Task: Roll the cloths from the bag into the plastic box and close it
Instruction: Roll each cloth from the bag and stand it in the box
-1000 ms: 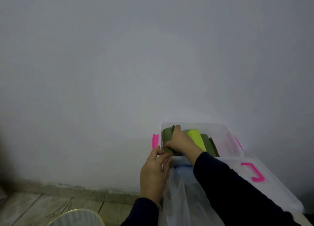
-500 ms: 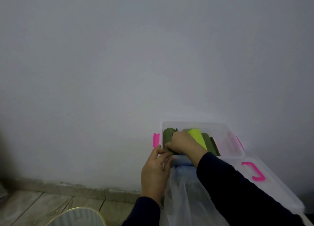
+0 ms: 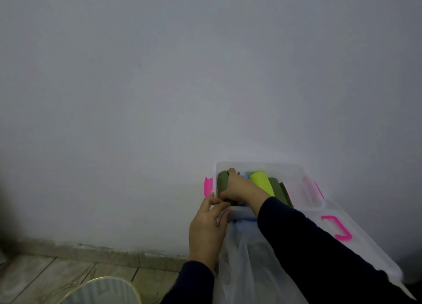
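Lying lengthwise toward the wall, the dark green roll (image 3: 222, 183) sits in the right hand's (image 3: 239, 187) grip inside the plastic box (image 3: 294, 170)

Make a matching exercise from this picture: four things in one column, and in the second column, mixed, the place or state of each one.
Things:
1. right hand
2. left hand
3. lime cloth roll
4. lid

Places or states:
A. lies off the plastic box, to its right, with a pink clip
B. inside the box, pressing on the dark green cloth roll
C. at the near left corner of the box, above the clear bag
D. lies in the box, to the right of the right hand

Pairs: 1-B, 2-C, 3-D, 4-A
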